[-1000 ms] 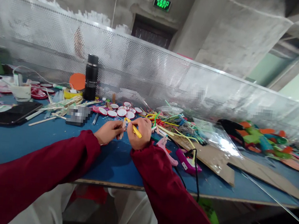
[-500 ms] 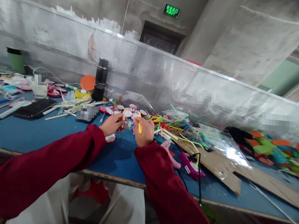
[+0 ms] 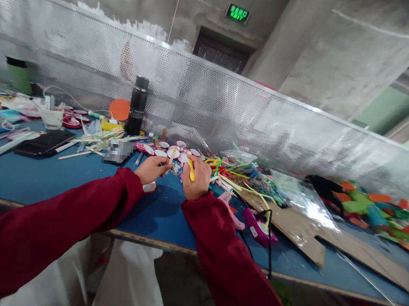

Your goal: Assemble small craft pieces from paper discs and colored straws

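Note:
My left hand (image 3: 152,168) is closed in a pinch on a thin wooden stick (image 3: 171,158). The stick points up and leans slightly right, with a yellow patch near its top. Close to its right, my right hand (image 3: 199,178) is wrapped round a yellow marker (image 3: 191,169), held at a slant. The two are apart. Under my left wrist lies a small white disc with a red rim (image 3: 149,186). Several round white discs with red rims (image 3: 160,153) are spread just beyond my hands.
A black bottle (image 3: 136,107), a pile of sticks (image 3: 98,137) and a dark phone (image 3: 44,143) are left on the blue table (image 3: 88,179). Coloured pipe cleaners (image 3: 256,175), a pink glue gun (image 3: 231,210), a purple device (image 3: 259,229) and cardboard (image 3: 302,231) lie right. A perforated metal screen (image 3: 203,94) stands behind.
The stick in my left hand now leans further right. Both hands keep their hold and stay close together. The whole view has shifted slightly.

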Tool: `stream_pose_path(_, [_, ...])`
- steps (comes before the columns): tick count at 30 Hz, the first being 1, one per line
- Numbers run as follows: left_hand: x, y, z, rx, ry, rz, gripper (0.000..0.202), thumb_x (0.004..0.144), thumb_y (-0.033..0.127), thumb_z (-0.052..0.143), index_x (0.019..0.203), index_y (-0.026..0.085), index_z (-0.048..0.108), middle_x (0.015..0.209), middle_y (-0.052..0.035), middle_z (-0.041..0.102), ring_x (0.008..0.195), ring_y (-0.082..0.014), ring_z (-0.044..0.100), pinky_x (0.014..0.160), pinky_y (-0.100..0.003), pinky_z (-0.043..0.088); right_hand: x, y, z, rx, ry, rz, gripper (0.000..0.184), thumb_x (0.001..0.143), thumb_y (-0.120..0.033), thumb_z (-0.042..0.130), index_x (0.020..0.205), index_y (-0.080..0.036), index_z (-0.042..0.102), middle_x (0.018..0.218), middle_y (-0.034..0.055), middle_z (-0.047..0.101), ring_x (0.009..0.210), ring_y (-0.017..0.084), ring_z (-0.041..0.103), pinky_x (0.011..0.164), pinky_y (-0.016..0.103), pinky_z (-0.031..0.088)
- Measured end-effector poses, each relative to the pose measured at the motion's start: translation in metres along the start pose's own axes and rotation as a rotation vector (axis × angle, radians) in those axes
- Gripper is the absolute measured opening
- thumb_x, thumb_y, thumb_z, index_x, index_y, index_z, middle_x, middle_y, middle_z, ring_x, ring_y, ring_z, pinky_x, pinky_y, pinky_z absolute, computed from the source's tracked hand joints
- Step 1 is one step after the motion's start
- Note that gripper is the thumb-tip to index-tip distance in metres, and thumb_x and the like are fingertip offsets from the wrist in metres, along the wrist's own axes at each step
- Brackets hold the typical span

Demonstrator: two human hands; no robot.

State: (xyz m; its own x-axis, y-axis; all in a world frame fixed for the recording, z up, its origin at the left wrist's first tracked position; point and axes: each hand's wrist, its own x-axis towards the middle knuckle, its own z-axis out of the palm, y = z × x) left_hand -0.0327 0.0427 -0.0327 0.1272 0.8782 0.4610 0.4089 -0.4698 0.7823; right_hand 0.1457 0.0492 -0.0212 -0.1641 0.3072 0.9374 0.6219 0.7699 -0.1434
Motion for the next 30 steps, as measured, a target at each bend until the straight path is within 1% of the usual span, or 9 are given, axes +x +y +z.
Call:
stream_pose_path(3, [-0.002, 0.0, 0.001, 0.083, 0.012, 0.058, 0.027, 0.088, 0.037, 0.052, 0.068, 0.019, 0.053, 0.057, 0.0022, 0.053, 0.054, -0.0124, 0.051, 0.055, -0.025, 0.037, -0.001, 0.002, 0.002, -0.031, -0.013, -0.017, 0.02, 0.091, -0.025, 0.051, 0.108, -0.02, 0.062, 0.1, 0.007, 0.072, 0.094, 0.022, 0.065, 0.09, 0.038, 0.041])
stream_pose_path(7, [-0.006, 0.003, 0.004, 0.195, 0.074, 0.116, 0.023, 0.09, 0.033, 0.049, 0.072, 0.019, 0.053, 0.062, 0.0003, 0.057, 0.058, -0.0139, 0.051, 0.059, -0.026, 0.037, -0.002, 0.004, 0.005, -0.08, -0.02, -0.02, 0.022, 0.085, -0.023, 0.056, 0.107, -0.021, 0.061, 0.099, 0.0065, 0.071, 0.094, 0.023, 0.064, 0.09, 0.038, 0.041])
stream_pose_path(12, [-0.008, 0.013, -0.001, 0.445, 0.163, 0.287, 0.023, 0.095, 0.031, 0.044, 0.081, 0.019, 0.059, 0.083, -0.0061, 0.063, 0.078, -0.0187, 0.056, 0.07, -0.029, 0.039, -0.003, 0.006, 0.007, -0.066, -0.008, -0.015, 0.021, 0.088, -0.024, 0.055, 0.107, -0.021, 0.061, 0.099, 0.0062, 0.071, 0.095, 0.023, 0.064, 0.09, 0.038, 0.04])
stream_pose_path(18, [0.015, 0.029, -0.017, 0.584, 0.115, 0.463, 0.028, 0.097, 0.032, 0.04, 0.095, 0.019, 0.065, 0.097, -0.0093, 0.065, 0.093, -0.0215, 0.058, 0.084, -0.032, 0.04, -0.003, 0.007, 0.007, -0.084, -0.012, -0.008, 0.021, 0.095, -0.03, 0.049, 0.109, -0.021, 0.062, 0.102, 0.0066, 0.071, 0.096, 0.022, 0.063, 0.089, 0.036, 0.038])
stream_pose_path(22, [0.037, 0.026, -0.024, 0.594, 0.02, 0.585, 0.025, 0.096, 0.027, 0.045, 0.106, 0.02, 0.067, 0.111, -0.0098, 0.065, 0.104, -0.0213, 0.058, 0.092, -0.032, 0.039, -0.005, 0.008, 0.009, -0.084, -0.021, -0.014, 0.022, 0.096, -0.031, 0.047, 0.108, -0.021, 0.063, 0.101, 0.0068, 0.071, 0.096, 0.021, 0.062, 0.089, 0.036, 0.039])
stream_pose_path(24, [0.042, 0.018, -0.025, 0.644, 0.039, 0.593, 0.026, 0.096, 0.027, 0.044, 0.108, 0.019, 0.066, 0.112, -0.0106, 0.065, 0.104, -0.0214, 0.058, 0.092, -0.032, 0.04, -0.005, 0.008, 0.01, -0.087, -0.014, -0.004, 0.022, 0.096, -0.031, 0.048, 0.109, -0.021, 0.062, 0.1, 0.0072, 0.07, 0.096, 0.021, 0.062, 0.089, 0.036, 0.04])
stream_pose_path(26, [0.043, 0.006, -0.024, 0.691, 0.101, 0.546, 0.029, 0.098, 0.03, 0.04, 0.106, 0.019, 0.065, 0.105, -0.0101, 0.066, 0.097, -0.0204, 0.06, 0.088, -0.032, 0.042, -0.005, 0.007, 0.01, -0.093, 0.001, 0.013, 0.022, 0.096, -0.031, 0.048, 0.109, -0.021, 0.062, 0.099, 0.0072, 0.07, 0.096, 0.021, 0.062, 0.089, 0.036, 0.04])
stream_pose_path(28, [0.04, -0.004, -0.023, 0.677, 0.18, 0.48, 0.032, 0.1, 0.035, 0.037, 0.102, 0.019, 0.065, 0.1, -0.0088, 0.066, 0.092, -0.0194, 0.061, 0.083, -0.031, 0.043, -0.005, 0.005, 0.009, -0.092, 0.013, 0.025, 0.022, 0.096, -0.032, 0.049, 0.109, -0.02, 0.062, 0.099, 0.0069, 0.07, 0.095, 0.021, 0.063, 0.09, 0.036, 0.039])
stream_pose_path(30, [0.037, -0.011, -0.022, 0.65, 0.219, 0.451, 0.033, 0.1, 0.037, 0.037, 0.097, 0.018, 0.064, 0.098, -0.0083, 0.067, 0.092, -0.0197, 0.061, 0.081, -0.031, 0.045, -0.005, 0.003, 0.008, -0.081, 0.011, 0.024, 0.023, 0.096, -0.033, 0.048, 0.109, -0.02, 0.061, 0.1, 0.0064, 0.07, 0.096, 0.021, 0.063, 0.091, 0.035, 0.039])
